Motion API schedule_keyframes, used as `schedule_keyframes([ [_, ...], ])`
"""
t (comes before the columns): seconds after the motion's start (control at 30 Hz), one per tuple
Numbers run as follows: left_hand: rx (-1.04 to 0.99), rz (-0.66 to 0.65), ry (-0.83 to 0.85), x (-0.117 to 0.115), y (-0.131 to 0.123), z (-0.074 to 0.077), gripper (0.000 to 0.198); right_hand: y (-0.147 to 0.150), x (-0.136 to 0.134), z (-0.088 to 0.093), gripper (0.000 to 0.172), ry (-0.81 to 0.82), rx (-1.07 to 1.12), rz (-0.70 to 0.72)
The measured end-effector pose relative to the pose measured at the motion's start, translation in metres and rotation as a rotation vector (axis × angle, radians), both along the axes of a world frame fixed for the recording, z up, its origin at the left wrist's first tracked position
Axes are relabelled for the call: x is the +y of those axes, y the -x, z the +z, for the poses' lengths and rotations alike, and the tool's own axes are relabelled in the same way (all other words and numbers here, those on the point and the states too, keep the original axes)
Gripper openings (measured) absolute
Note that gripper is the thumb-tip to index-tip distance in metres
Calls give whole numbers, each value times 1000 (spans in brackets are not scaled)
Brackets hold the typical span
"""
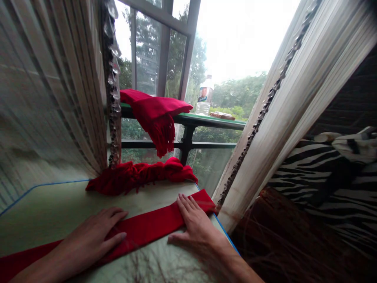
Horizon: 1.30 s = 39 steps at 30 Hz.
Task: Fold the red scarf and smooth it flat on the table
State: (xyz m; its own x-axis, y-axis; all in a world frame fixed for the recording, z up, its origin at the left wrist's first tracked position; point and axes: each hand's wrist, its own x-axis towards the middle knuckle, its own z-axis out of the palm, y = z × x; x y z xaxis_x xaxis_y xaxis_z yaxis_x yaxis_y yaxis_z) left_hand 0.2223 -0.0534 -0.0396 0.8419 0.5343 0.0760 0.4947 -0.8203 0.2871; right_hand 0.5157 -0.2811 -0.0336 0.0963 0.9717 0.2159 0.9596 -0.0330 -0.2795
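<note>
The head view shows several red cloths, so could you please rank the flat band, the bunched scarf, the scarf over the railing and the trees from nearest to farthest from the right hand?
1. Flat red band: under the right hand, on the table.
2. Bunched red scarf: at the table's far edge.
3. Draped red scarf: over the railing.
4. Trees: outside, beyond the railing.

A slender bare left hand (91,236) and a slender bare right hand (196,222) are seen, with long tapering fingers (188,206) and short rounded nails. Two bare forearms (235,267) are shown narrowing to the wrists; anything worn higher up is hidden by the frame edge.
</note>
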Motion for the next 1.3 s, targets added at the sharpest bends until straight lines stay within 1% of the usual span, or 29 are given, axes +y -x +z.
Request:
schedule_keyframes([
  [0.03, 9, -9, 14, 3, -4, 4, 64, 0, 0, 0, 121, -4, 0, 0],
  [0.1, 55, -44, 104, 9, -13, 14, 59, 0, 1, 0, 125, -13, -1, 2],
  [0.23, 234, -122, 333, 18, -33, 40, 42, -1, 0, 2, 120, -3, -25, 19],
  [0.33, 328, -152, 398, 17, -44, 56, 38, -1, -1, 2, 118, 29, -76, 0],
  [0.4, 344, -154, 419, 15, -47, 60, 40, -2, -2, 0, 120, 36, -83, -6],
  [0.5, 360, -151, 445, 13, -48, 61, 46, -5, -2, -8, 118, 37, -66, -3],
  [0.7, 334, -130, 445, 8, -47, 60, 51, -8, 0, -21, 116, 19, -75, -12],
  [0.97, 352, -143, 446, 14, -50, 55, 60, -13, 2, -26, 113, -7, -100, -2],
  [1.13, 348, -150, 437, 16, -50, 51, 58, -18, 3, -30, 111, -12, -103, 17],
  [1.3, 330, -149, 432, 17, -50, 47, 58, -19, 3, -32, 115, -18, -97, 21],
])
